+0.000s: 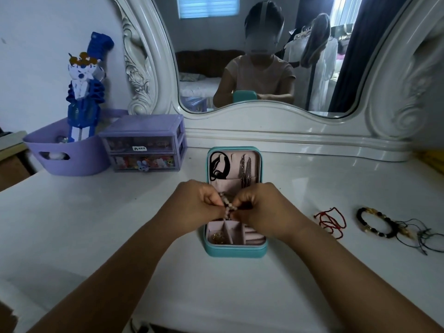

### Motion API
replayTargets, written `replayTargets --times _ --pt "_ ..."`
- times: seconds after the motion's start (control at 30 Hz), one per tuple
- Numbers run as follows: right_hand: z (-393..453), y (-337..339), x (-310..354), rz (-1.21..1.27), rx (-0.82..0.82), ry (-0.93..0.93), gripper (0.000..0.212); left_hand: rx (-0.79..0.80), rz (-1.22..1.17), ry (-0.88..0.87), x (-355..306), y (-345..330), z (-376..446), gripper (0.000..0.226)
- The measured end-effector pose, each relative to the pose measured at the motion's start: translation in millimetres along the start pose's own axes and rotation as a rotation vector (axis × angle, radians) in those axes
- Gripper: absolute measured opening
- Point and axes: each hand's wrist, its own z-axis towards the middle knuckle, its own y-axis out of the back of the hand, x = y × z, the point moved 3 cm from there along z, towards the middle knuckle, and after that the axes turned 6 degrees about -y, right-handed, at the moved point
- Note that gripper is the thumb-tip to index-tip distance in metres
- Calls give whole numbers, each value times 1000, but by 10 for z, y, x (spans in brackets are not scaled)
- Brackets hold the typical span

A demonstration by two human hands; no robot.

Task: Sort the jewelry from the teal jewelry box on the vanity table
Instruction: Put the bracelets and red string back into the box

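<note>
The white vanity table (312,188) fills the view, with the carved mirror (252,56) standing at twelve o'clock. At ten o'clock sit a purple drawer unit (144,143) and, just beside it, a purple basket (79,159).

The teal jewelry box (234,251) lies open at the centre, its long axis running from six to twelve o'clock, lid half at the far end. Black cords (217,165) and a silver chain (246,171) sit in the lid half; something small and gold (217,236) sits in the near-left compartment.

The left hand (197,203) and right hand (262,207) meet directly above the box's middle, both curled, each pinching one pale bead bracelet (227,205) between them. The bracelet hangs upright, lifted out of the box, equally near both hands.

Already sorted, at three o'clock and well apart from the box, lie a red string bracelet (330,222), a black and gold bead bracelet (376,222) and a dark cord bracelet (418,233).

I judge the bracelet should go toward three o'clock, so the right hand, nearer that row, suits the carry.
</note>
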Motion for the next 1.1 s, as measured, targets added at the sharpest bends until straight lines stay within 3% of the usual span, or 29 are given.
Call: replayTargets --times 0.13,0.27,0.47,0.53,0.7,0.97,1.1 --pt "96 -20 -15 -51 67 -123 7 -83 12 54 46 22 -10 12" --pt "122 -9 24 -94 116 -144 6 -53 74 48 32 -18 -25 26" --pt "56 -3 3 -41 171 -134 14 38 -48 29 -57 -67 -29 20" --pt "52 18 -22 31 154 -172 3 120 -55 -13 -82 -106 -59 19" --pt "-70 200 -110 338 167 -268 24 209 84 -78 -60 -130 -63 21" --pt "-533 833 -538 143 -154 -342 8 77 69 19 -117 -122 92 2" --pt "-723 1027 -755 71 -171 -447 8 32 86 22 -108 -173 105 22"
